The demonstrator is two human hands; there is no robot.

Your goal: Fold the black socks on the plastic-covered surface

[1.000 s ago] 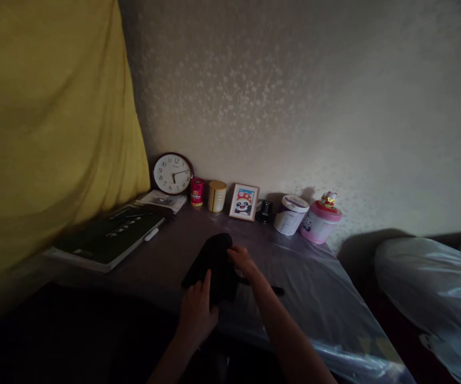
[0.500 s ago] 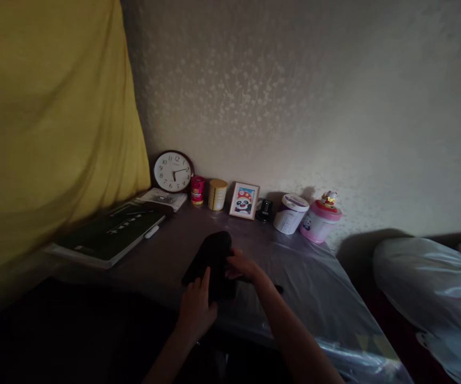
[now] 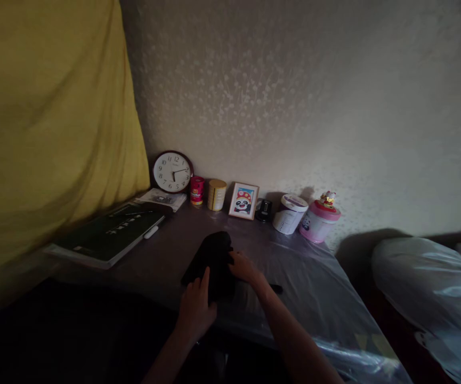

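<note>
A black, soft-looking item (image 3: 214,261), perhaps cloth, rests on the table with its upper end rounded; it is too dark to tell its kind. My left hand (image 3: 196,305) grips its near left edge, the index finger stretched along the surface and the other fingers curled. From the right side, my right hand (image 3: 243,265) pinches the edge between thumb and fingers. The end of a thin dark object (image 3: 277,288) shows beside my right forearm, which hides the rest.
Along the wall stand a clock (image 3: 173,172), a red can (image 3: 197,191), a yellow-lidded can (image 3: 216,195), a panda picture frame (image 3: 243,201), a small black object (image 3: 264,210), a white tub (image 3: 290,214) and a pink tub (image 3: 318,221). A green board (image 3: 110,229) lies left on the plastic-covered table (image 3: 306,298).
My right hand has shifted slightly along the black item's right edge, and its fingers have drawn closer together. The item's right side has changed shape a little. My left hand stays put.
</note>
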